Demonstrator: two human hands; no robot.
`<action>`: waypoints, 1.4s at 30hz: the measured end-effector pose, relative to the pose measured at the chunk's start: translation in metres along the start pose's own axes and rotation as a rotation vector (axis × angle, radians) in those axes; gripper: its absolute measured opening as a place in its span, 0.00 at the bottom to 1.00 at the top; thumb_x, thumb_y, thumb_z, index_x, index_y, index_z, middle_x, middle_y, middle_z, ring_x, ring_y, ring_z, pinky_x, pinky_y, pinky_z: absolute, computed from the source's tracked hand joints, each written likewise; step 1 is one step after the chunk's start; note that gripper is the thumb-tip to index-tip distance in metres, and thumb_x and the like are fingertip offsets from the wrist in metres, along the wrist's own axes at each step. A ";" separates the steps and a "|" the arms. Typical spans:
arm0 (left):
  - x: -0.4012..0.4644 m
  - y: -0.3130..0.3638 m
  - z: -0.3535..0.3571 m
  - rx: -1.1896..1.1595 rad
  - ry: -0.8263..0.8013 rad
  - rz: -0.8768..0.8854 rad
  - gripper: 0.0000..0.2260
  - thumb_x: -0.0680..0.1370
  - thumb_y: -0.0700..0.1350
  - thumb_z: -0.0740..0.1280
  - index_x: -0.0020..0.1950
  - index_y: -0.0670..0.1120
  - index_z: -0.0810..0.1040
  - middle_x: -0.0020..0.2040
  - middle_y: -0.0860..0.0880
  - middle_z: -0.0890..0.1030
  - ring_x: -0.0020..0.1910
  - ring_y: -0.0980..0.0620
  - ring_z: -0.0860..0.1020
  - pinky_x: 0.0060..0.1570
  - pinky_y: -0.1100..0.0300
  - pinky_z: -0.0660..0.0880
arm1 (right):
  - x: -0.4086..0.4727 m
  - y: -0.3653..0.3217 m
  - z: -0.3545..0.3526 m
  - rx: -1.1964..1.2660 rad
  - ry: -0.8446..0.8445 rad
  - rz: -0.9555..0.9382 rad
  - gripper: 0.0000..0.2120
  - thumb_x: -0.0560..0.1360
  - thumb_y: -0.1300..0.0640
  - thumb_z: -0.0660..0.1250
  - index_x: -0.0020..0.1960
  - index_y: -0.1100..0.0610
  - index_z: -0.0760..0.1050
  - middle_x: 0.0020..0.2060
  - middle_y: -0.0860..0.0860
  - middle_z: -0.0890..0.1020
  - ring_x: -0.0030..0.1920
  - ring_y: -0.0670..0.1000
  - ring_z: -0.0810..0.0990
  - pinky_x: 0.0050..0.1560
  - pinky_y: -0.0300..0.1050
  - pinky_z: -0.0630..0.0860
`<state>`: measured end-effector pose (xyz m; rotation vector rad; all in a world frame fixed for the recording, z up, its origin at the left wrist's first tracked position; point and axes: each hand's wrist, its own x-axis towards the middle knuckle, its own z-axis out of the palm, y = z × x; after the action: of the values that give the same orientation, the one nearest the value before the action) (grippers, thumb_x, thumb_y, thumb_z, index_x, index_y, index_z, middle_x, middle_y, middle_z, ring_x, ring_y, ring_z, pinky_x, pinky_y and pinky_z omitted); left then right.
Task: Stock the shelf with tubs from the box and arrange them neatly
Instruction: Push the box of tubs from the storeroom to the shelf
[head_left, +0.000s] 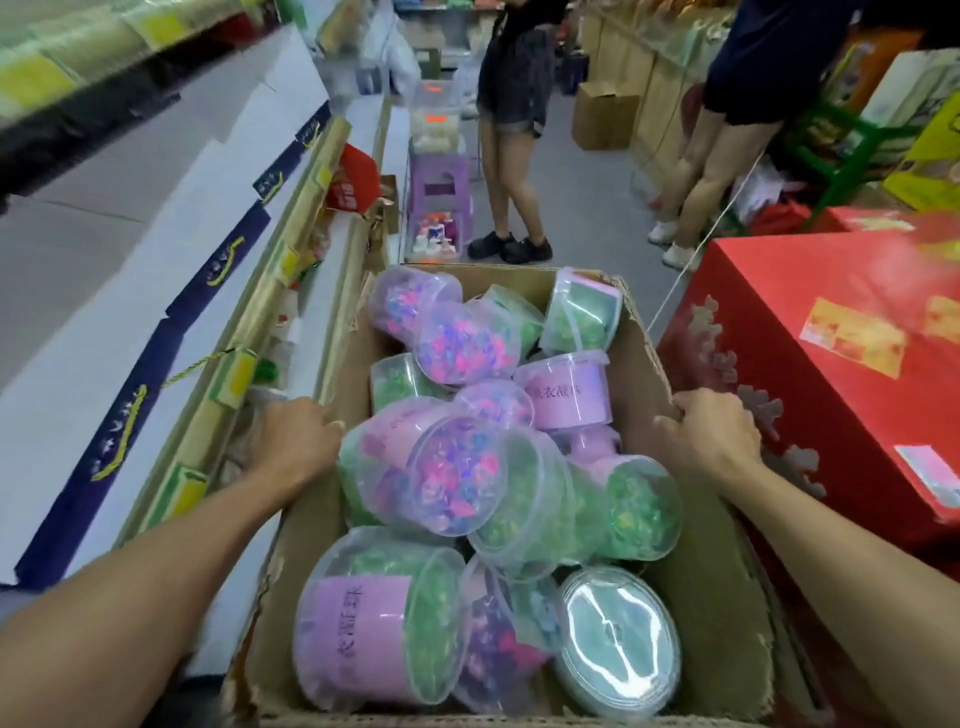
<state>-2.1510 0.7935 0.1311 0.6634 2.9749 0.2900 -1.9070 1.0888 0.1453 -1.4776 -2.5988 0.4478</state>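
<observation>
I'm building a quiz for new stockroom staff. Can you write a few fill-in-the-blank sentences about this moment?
1. The left hand and right hand each grip a side wall of the ____ box.
2. The tubs lie jumbled ____ the box.
3. The big carton to the right of the box is ____ in colour.

Missing words: cardboard; inside; red

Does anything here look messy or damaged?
Yes. The tubs are heaped in the cardboard box every which way, most tipped on their sides rather than upright. The box's near edges look frayed and torn. The left hand and right hand grip its side walls. Nothing seems spilled.
</observation>
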 end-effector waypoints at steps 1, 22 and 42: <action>0.010 0.004 0.000 0.017 0.002 -0.014 0.14 0.77 0.48 0.64 0.48 0.38 0.82 0.48 0.36 0.81 0.52 0.36 0.77 0.48 0.53 0.72 | 0.015 -0.005 0.002 -0.004 -0.010 -0.013 0.12 0.70 0.53 0.66 0.31 0.56 0.69 0.42 0.61 0.80 0.45 0.64 0.78 0.39 0.47 0.70; 0.279 0.023 0.031 -0.076 -0.034 -0.160 0.13 0.76 0.49 0.66 0.44 0.39 0.81 0.47 0.37 0.81 0.48 0.37 0.78 0.41 0.55 0.71 | 0.280 -0.129 0.063 -0.056 -0.050 -0.061 0.14 0.72 0.50 0.66 0.31 0.54 0.68 0.36 0.59 0.79 0.39 0.62 0.78 0.37 0.48 0.73; 0.489 0.071 0.098 -0.061 -0.103 -0.357 0.14 0.76 0.50 0.65 0.44 0.39 0.81 0.45 0.38 0.81 0.46 0.38 0.78 0.41 0.55 0.72 | 0.529 -0.201 0.147 -0.069 -0.142 -0.153 0.12 0.73 0.54 0.66 0.38 0.63 0.75 0.37 0.63 0.78 0.42 0.66 0.78 0.39 0.49 0.68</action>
<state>-2.5516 1.0822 0.0314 0.1298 2.8977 0.3057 -2.3812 1.4154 0.0455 -1.2969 -2.8397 0.4646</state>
